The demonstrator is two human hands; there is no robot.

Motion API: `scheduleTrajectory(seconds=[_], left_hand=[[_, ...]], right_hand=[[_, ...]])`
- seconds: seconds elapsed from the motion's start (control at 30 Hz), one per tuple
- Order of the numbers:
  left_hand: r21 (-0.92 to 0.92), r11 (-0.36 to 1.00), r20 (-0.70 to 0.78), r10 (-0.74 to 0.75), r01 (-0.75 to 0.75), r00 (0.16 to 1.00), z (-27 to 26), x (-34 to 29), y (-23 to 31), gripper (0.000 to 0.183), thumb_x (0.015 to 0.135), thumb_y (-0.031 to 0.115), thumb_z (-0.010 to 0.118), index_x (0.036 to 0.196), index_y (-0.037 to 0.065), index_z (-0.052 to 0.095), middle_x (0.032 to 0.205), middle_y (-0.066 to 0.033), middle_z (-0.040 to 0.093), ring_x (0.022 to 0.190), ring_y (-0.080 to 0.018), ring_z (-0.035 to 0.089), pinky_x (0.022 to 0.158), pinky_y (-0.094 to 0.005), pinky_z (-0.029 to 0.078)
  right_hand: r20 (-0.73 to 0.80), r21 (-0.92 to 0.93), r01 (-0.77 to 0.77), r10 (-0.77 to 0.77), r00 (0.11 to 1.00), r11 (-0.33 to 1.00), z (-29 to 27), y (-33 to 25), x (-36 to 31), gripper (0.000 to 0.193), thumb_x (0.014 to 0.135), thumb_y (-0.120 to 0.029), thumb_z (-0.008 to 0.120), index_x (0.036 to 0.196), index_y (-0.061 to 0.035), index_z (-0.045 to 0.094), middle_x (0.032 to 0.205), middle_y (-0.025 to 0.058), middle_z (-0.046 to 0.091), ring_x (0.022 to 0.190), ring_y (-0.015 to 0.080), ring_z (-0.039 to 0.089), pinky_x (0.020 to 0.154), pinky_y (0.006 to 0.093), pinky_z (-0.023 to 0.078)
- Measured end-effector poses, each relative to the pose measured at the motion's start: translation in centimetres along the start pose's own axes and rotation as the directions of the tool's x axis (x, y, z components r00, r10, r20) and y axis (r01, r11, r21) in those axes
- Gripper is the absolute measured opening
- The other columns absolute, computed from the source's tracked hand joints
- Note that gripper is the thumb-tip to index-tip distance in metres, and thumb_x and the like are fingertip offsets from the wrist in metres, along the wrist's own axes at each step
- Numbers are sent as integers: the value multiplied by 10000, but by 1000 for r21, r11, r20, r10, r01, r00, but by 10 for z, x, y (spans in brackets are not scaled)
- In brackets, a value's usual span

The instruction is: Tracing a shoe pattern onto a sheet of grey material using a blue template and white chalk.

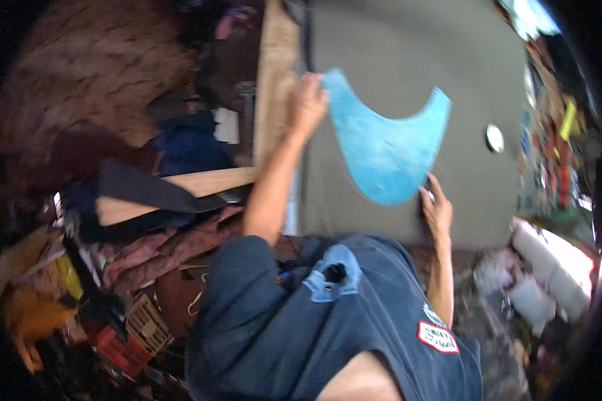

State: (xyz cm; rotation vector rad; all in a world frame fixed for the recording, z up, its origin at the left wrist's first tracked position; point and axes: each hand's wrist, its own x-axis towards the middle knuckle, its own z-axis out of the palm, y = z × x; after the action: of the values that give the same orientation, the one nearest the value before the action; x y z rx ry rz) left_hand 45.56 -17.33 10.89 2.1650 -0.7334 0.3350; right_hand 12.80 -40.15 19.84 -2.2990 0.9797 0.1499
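Observation:
A flat, light-blue, crescent-shaped piece (388,150) with two upward horns lies over the grey work surface (394,40). Its material cannot be made out. At its upper left horn is my left hand (308,105), fingers closed at the edge; blur softens the fingertips. By the lower right edge of the blue piece, my right hand (438,208) is curled around a small dark thing, too little of which shows to name. Farther right on the surface sits a small white round object (494,138).
A wooden board (276,80) runs along the surface's left edge. Left of it lie a dark pointed flat piece (144,188) on a plank and heaped cloth. A red crate (122,351) stands lower left. Tools and clutter line the right side, above white bundles (532,304).

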Motion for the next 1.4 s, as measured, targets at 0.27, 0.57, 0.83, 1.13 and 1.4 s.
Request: scheduleTrajectory(seconds=[0.27,0.57,0.83,1.13,1.4], left_hand=[[81,996,15,31,-32,999,9,-4,-2,376,814,199,685,1153,49,624,1230,-141,624,1211,-361,539,1036,-491,399],[151,980,147,107,-129,983,-5,5,3,459,812,340,729,1154,43,654,1310,-162,582,1262,-372,496,1060,-474,375],[150,985,155,67,-90,986,-5,-2,3,462,818,324,729,1176,45,641,1340,-159,563,1293,-356,476,1086,-459,353],[87,993,99,66,-74,993,-6,3,1,468,818,284,716,1189,19,611,1285,-155,599,1261,-350,501,1078,-444,367],[37,998,98,41,-45,994,-9,2,15,531,825,230,693,1289,19,542,1315,-167,575,1276,-357,489,1071,-448,373]], right_hand=[[-74,-40,108,-111,991,993,3,23,3,442,932,-321,640,1358,-241,554,1190,204,654,1113,343,638,935,413,500],[-63,257,49,-33,997,965,1,9,0,313,967,-277,573,1257,-178,638,1192,204,653,1094,353,637,942,393,495],[-160,154,50,-25,987,987,5,-5,9,367,931,-259,592,1250,-80,629,1205,217,640,1110,383,613,962,437,477],[-113,262,21,9,994,965,10,-9,13,406,918,-251,632,1289,-88,609,1150,236,662,1080,367,638,948,424,481],[-176,210,60,-23,984,976,14,2,13,399,915,-251,630,1283,-96,612,1182,225,655,1114,368,626,960,421,478]])
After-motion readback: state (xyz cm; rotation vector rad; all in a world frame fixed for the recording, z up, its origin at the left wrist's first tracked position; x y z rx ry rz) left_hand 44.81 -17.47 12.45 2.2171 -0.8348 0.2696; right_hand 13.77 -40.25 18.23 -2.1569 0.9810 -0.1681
